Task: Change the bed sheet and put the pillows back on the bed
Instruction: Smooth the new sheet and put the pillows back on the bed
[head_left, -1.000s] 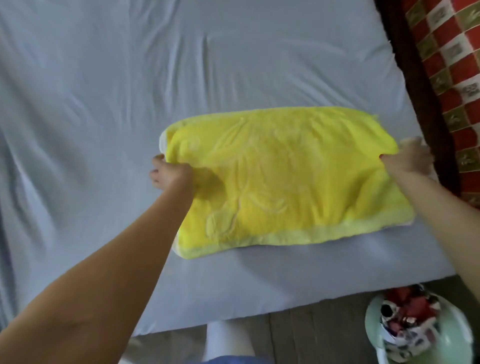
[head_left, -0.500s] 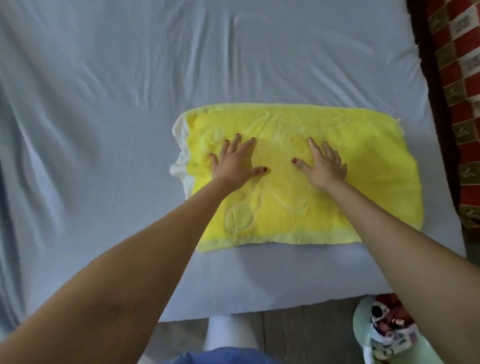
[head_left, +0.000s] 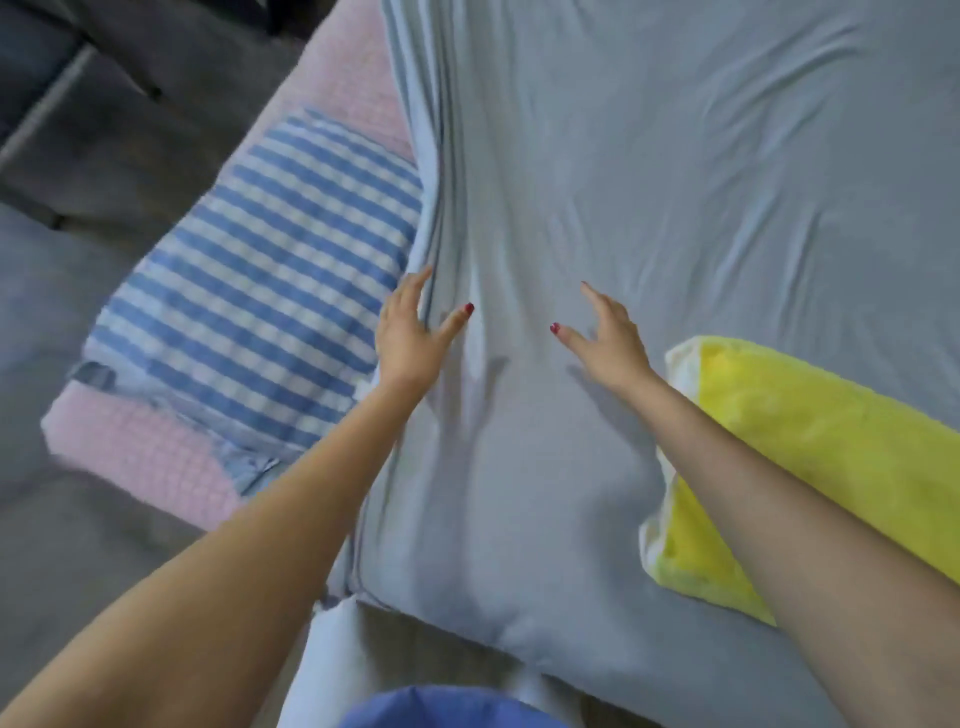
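Sheet (head_left: 649, 182): grey-blue, creased, spread over the bed; fills the centre and upper right of the frame, its left edge bunched into long folds.
Yellow pillow (head_left: 810, 462): lies on the sheet at the right edge, lower right of the frame, a white inner edge showing at its near end; partly behind the right forearm.
Striped pillow (head_left: 260, 312): blue and white, left of centre, off the sheet, lying on a pink cloth (head_left: 140, 457) beside the bed's left edge.
Left hand (head_left: 410, 332): fingers spread, holding nothing, at the folded left edge of the sheet, just beside the striped pillow; contact with the sheet cannot be told.
Right hand (head_left: 608, 338): fingers spread, holding nothing, above the sheet at centre, near the yellow pillow.
Floor (head_left: 78, 545): dark grey, left side.
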